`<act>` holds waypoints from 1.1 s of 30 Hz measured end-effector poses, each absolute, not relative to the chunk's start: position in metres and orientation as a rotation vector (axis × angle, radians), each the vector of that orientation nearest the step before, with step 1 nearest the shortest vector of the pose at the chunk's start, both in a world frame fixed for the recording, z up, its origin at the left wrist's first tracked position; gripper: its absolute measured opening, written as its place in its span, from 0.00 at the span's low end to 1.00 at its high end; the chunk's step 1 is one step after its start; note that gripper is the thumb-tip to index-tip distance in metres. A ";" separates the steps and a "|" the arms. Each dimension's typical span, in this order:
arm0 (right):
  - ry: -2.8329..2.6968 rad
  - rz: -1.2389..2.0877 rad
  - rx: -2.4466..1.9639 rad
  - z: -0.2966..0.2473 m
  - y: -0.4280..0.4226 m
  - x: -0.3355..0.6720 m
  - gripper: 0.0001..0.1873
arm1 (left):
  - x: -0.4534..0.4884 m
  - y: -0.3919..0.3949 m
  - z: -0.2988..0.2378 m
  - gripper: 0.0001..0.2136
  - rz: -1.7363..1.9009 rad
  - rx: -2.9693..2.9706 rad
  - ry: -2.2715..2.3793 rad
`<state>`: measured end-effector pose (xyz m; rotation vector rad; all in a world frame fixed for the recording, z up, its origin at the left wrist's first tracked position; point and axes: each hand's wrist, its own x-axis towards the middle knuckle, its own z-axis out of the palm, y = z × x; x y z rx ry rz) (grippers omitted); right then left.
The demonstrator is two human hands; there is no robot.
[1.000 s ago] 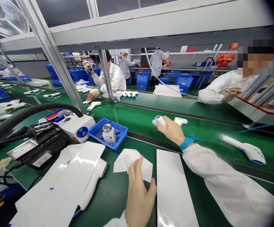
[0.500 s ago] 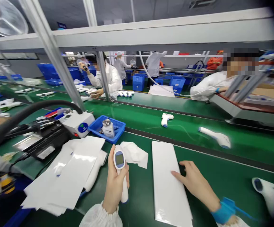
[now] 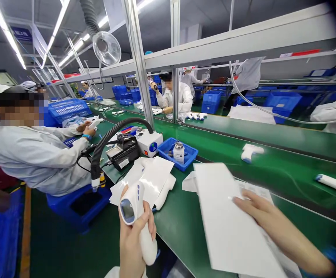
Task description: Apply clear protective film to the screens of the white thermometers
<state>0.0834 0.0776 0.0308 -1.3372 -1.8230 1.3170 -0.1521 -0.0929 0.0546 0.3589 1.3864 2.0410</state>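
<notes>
Seen from beside the bench, left to right. Far left of the blue parts tray (image 3: 177, 156), a co-worker (image 3: 31, 154) in a white gown leans toward a further bench. Nearer the tray, a black corrugated hose (image 3: 104, 148) arcs down past a soldering station (image 3: 124, 154), and a white bench unit (image 3: 149, 143) stands just beside the tray. Below and left of the tray lies a loose stack of white sheets (image 3: 146, 181). In front of the stack, the left hand (image 3: 133, 241) closes around the handle of an infrared forehead thermometer (image 3: 129, 208), display toward the viewer. Both appear to lie beyond the bench edge, so a loosened grip could drop the thermometer to the floor. Right of the tray, a blurred, tilted white sheet (image 3: 231, 220) lies over a printed leaflet (image 3: 255, 189). The right hand (image 3: 278, 227) extends its fingers across the sheet; whether they grip it cannot be told. Poor purchase could let the sheet slide off the leaflet. Further right, on the green conveyor belt (image 3: 286, 183), lie a second thermometer (image 3: 250, 152) and a white handle (image 3: 334, 184).
</notes>
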 end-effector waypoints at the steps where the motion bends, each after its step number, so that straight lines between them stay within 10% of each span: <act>1: -1.806 1.571 -1.230 0.040 0.071 0.055 0.16 | -0.148 -0.094 0.058 0.38 2.059 0.379 1.345; 11: -1.987 1.668 -1.168 0.000 0.074 -0.112 0.10 | -0.122 -0.095 0.070 0.38 1.922 0.367 1.408; 24: -2.075 0.711 -1.832 -0.003 0.036 0.149 0.10 | -0.060 -0.044 0.029 0.41 1.300 0.467 1.121; 33: -1.885 0.956 -1.714 -0.039 -0.009 0.181 0.07 | 0.007 -0.006 -0.016 0.35 0.990 0.796 1.029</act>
